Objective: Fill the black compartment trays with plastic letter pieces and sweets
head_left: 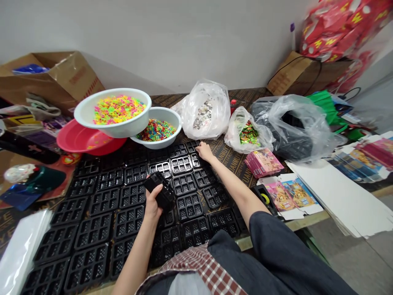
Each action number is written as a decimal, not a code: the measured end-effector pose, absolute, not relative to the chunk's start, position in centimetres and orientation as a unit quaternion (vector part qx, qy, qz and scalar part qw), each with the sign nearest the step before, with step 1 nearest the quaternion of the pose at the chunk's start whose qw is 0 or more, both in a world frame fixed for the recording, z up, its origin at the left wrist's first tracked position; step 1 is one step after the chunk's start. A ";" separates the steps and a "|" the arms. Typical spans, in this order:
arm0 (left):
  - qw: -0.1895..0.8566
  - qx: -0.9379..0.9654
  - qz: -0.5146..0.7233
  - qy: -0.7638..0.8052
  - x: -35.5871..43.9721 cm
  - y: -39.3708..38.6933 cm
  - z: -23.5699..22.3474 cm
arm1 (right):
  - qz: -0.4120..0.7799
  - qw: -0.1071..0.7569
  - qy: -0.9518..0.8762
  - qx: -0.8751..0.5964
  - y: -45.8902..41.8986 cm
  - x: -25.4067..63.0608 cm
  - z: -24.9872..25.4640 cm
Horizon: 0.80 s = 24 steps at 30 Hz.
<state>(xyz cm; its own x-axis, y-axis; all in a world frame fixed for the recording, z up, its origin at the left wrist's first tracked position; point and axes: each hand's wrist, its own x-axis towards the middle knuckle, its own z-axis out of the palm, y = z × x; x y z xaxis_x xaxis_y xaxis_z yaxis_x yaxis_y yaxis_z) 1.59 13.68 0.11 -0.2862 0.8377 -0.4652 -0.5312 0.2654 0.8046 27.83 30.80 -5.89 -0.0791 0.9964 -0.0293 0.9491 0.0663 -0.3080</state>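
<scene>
Many black plastic compartment trays (pixel 129 196) lie in rows across the table in front of me. My left hand (pixel 152 203) is closed round a small stack of black trays (pixel 160 188), held just above the laid-out rows. My right hand (pixel 204 151) reaches to the far right end of the rows, fingers bent down on a black tray (pixel 195 159) at the edge. Beyond the trays stand a large white bowl (pixel 113 112) of neon plastic pieces and a smaller white bowl (pixel 158 129) of darker mixed pieces.
A red basin (pixel 80 141) sits under the large bowl. Clear plastic bags (pixel 207 108) with small items and a black-filled bag (pixel 294 125) stand at the back right. Pink printed cards (pixel 264 162), flat white cartons (pixel 337 196) and cardboard boxes (pixel 52 78) surround the work area.
</scene>
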 end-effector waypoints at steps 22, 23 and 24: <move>0.652 0.257 0.532 0.476 8.5 10.5 0.2 | 0.413 0.462 -0.615 -0.487 9.3 22.7 0.0; 0.655 0.260 0.528 0.475 8.5 10.3 0.3 | 0.393 0.469 -0.606 -0.508 9.5 24.1 -0.2; 0.656 0.258 0.524 0.478 8.4 10.2 0.4 | 0.354 0.474 -0.596 -0.543 9.7 25.8 -0.6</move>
